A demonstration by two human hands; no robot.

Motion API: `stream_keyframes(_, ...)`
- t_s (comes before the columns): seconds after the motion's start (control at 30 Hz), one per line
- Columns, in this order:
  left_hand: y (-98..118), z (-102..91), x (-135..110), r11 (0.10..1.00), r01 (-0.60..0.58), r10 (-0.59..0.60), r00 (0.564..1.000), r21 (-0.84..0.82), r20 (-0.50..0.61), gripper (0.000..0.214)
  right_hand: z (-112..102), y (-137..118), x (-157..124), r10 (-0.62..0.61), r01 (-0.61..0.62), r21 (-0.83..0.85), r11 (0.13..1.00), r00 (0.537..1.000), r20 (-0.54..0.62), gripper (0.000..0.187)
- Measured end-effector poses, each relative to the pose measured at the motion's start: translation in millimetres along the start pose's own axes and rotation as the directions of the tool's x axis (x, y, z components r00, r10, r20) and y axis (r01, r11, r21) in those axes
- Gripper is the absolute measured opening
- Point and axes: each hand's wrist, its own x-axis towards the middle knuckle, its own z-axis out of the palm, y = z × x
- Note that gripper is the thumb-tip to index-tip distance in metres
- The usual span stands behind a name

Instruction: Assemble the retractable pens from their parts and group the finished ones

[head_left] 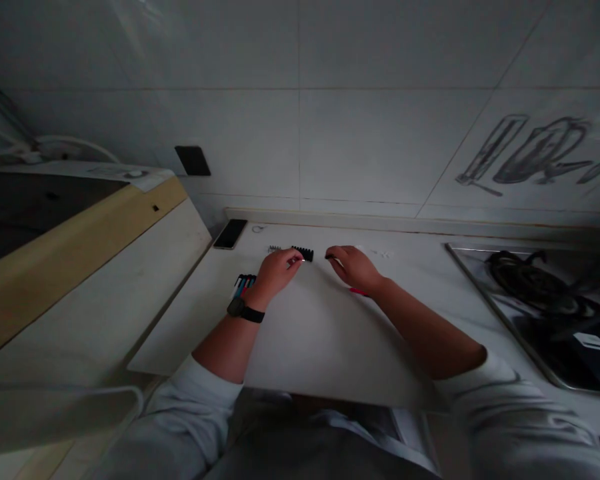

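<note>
My left hand (276, 272), with a dark watch on its wrist, pinches a small thin pale piece (303, 260) whose kind I cannot make out. Just beyond its fingertips lies a row of small black pieces (304, 253), with several small metallic pieces (275, 249) to the left. Across a short gap, my right hand (354, 265) has its fingers closed on a small dark piece (329, 257), too small to name. Beneath the right wrist a red object (359, 291) partly shows. Several pens (244, 285) with dark tops, blue, white and red, lie by the left wrist.
On the white counter (320, 340), a phone (231, 234) lies at the back left beside a thin ring (258, 229). Tiny pale pieces (380, 253) lie right of my right hand. A gas stove (535, 293) borders the right, a white cabinet (105, 280) the left, a tiled wall (360, 140) the back.
</note>
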Motion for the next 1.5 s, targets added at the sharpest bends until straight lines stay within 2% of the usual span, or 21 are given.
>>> stream_keyframes(0.07,6.5,6.5,-2.3,0.998,-0.043,0.043,0.999,-0.034,0.019,0.009,0.4,-4.9,-14.6,0.053,-0.049,0.07,0.996,0.997,-0.048,0.033)
stream_keyframes(0.17,18.1,19.2,-3.7,0.98,-0.046,0.05,0.999,-0.195,0.015,0.008,7.3,-8.1,-31.2,0.163,-0.141,0.206,0.968,0.982,-0.095,0.031)
stream_keyframes(0.27,30.1,31.7,0.3,0.931,-0.003,-0.001,1.0,-0.365,-0.01,0.009,16.2,-5.5,-39.3,0.344,-0.285,0.364,0.887,0.933,-0.108,0.031)
stream_keyframes(0.37,37.7,43.0,8.0,0.896,0.044,-0.047,0.999,-0.443,0.004,0.008,23.0,1.4,-42.0,0.446,-0.348,0.466,0.813,0.887,-0.117,0.03)
stream_keyframes(0.57,24.5,62.4,10.2,0.839,0.131,-0.143,0.99,-0.528,0.018,0.01,32.1,9.2,-42.9,0.435,-0.32,0.539,0.779,0.896,-0.096,0.026)
stream_keyframes(0.7,15.3,65.9,4.2,0.817,0.179,-0.159,0.984,-0.548,0.085,0.013,33.1,6.2,-43.0,0.428,-0.303,0.554,0.775,0.897,-0.109,0.025)
stream_keyframes(0.83,20.3,64.6,2.7,0.788,0.194,-0.155,0.981,-0.584,0.117,0.015,26.9,2.7,-44.9,0.437,-0.344,0.506,0.791,0.896,-0.073,0.03)
stream_keyframes(0.93,25.8,63.4,1.6,0.776,0.19,-0.139,0.982,-0.601,0.131,0.015,23.3,2.0,-46.7,0.465,-0.364,0.522,0.771,0.882,-0.072,0.036)
stream_keyframes(1.17,27.4,59.9,-1.8,0.768,0.179,-0.15,0.984,-0.614,0.099,0.017,25.7,-0.9,-46.0,0.495,-0.29,0.652,0.701,0.855,-0.153,0.029)
stream_keyframes(1.5,32.9,59.3,-2.3,0.687,0.237,-0.173,0.972,-0.687,0.162,0.021,32.2,-2.7,-43.7,0.458,-0.198,0.668,0.717,0.857,-0.237,0.021)
